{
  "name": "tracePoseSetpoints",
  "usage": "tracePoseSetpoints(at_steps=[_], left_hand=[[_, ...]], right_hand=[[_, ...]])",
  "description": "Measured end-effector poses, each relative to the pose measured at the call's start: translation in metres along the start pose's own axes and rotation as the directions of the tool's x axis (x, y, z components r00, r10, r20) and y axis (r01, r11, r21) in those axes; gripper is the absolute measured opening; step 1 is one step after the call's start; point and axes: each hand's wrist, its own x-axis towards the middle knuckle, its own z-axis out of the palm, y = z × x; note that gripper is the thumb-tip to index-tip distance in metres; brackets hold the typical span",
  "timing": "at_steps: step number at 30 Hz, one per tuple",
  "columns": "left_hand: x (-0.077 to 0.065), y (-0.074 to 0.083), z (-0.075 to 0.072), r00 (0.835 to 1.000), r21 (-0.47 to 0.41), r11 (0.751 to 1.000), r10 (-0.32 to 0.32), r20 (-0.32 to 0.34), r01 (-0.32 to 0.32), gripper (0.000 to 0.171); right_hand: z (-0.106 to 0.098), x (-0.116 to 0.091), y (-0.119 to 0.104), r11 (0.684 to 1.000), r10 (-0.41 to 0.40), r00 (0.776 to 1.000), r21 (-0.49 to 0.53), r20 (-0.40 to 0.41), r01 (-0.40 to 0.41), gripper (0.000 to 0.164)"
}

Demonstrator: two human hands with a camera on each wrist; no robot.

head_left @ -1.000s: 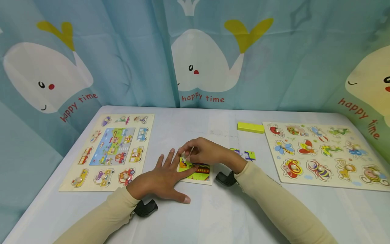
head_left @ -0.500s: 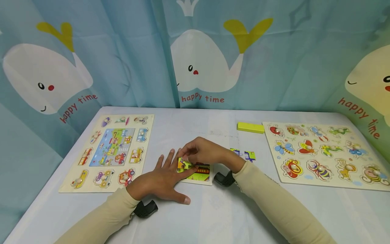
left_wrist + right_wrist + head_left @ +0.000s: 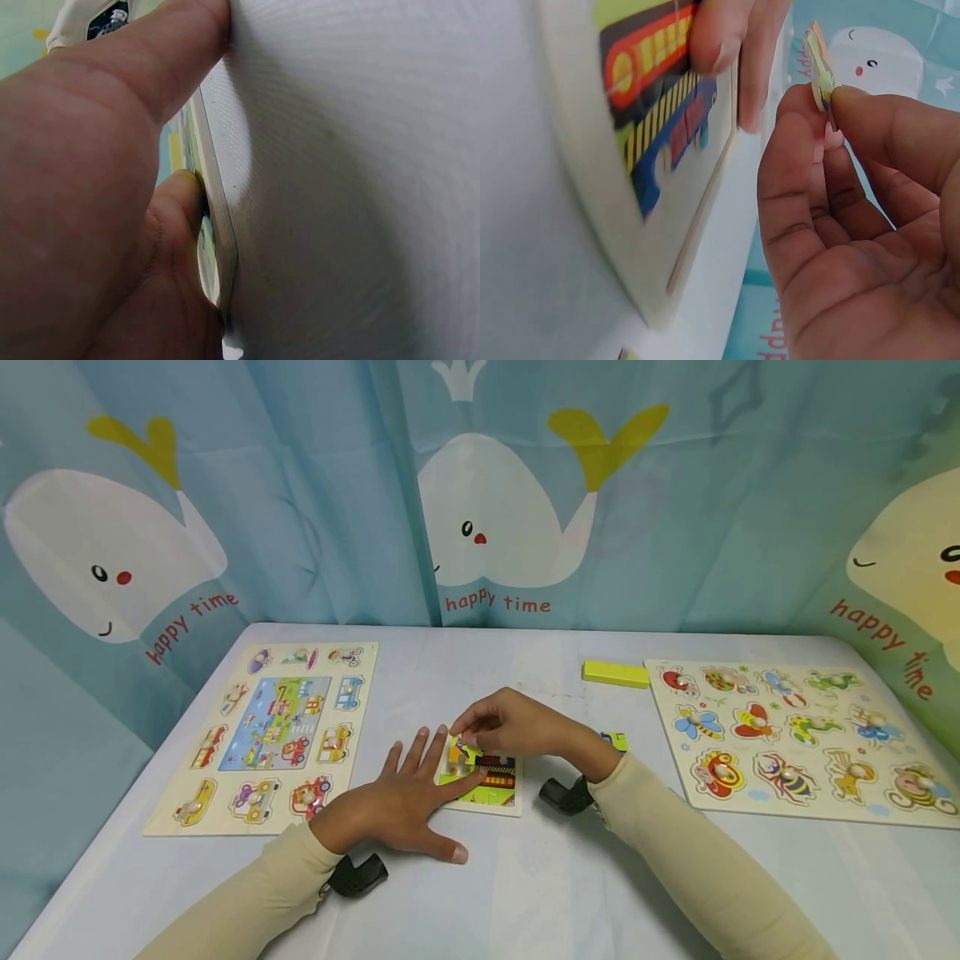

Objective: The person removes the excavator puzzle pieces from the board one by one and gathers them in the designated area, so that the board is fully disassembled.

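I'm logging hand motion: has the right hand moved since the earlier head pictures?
Yes: the right hand has shifted slightly right and upward in the picture, judged against the yellow block.

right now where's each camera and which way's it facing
Head: head-worn, facing forward, down at the table; left hand, right hand, sleeves show.
Left wrist: worn there, facing along the small puzzle board; left hand shows.
Right wrist: worn there, facing the puzzle piece; right hand, left fingers show.
Head and right wrist share the puzzle piece.
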Motion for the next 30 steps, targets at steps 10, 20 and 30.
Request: tracePoseSetpoints(at_steps=[10,20,30], left_hand=[[0.001,-0.001,0.003,1.0,-0.011,1.0,-0.025,0.0,0.025,0.093],[0.002,-0.001,0.003,1.0,-0.03,0.999,-0.023,-0.011,0.022,0.094],[0.001,0.0,0.003,1.0,-0.034,0.999,-0.023,-0.018,0.022,0.094]], right_hand=[[-0.015,-0.017,0.006,1.0,0.01,0.999,0.027,-0.031,-0.009,0.024],[-0.027,-0.032,0.015,0.998,0.064,0.996,-0.009,-0.056,-0.065,0.021],[-0.037,-0.05,0.025,0.994,0.107,0.992,0.002,-0.065,-0.107,0.021]])
